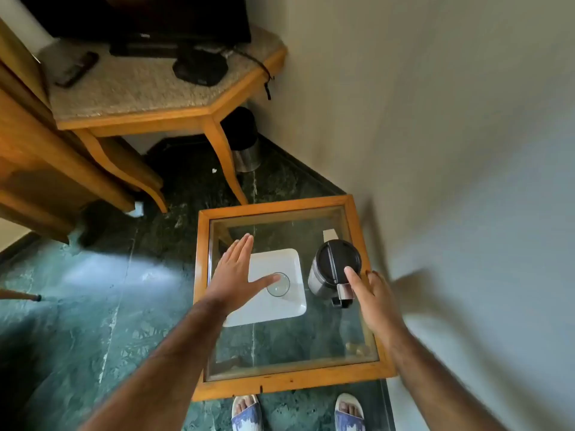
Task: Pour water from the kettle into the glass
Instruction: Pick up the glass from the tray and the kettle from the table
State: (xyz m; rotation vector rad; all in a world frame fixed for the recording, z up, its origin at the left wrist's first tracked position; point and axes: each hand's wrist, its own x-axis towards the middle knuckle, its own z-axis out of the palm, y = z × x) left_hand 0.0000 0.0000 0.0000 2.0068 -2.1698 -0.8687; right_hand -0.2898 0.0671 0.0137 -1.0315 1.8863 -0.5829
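Framing everything, the glass-topped table (281, 387) lies beneath both hands. On it sits a white tray (280, 306), partly under the left hand (233, 276), fingers spread, empty. By that thumb stands the glass (278, 285). Just left of the right hand (371, 298), open with fingers loose, stands the kettle (334, 269).

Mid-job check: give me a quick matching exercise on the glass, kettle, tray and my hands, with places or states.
Things:
1. clear drinking glass
2. steel kettle with black lid
3. white square tray
4. left hand

Places or states:
A. open, above the tray's left edge
B. right of the tray, on the glass table top
C. upright on the tray
D. flat under the glass

Pairs: 1-C, 2-B, 3-D, 4-A
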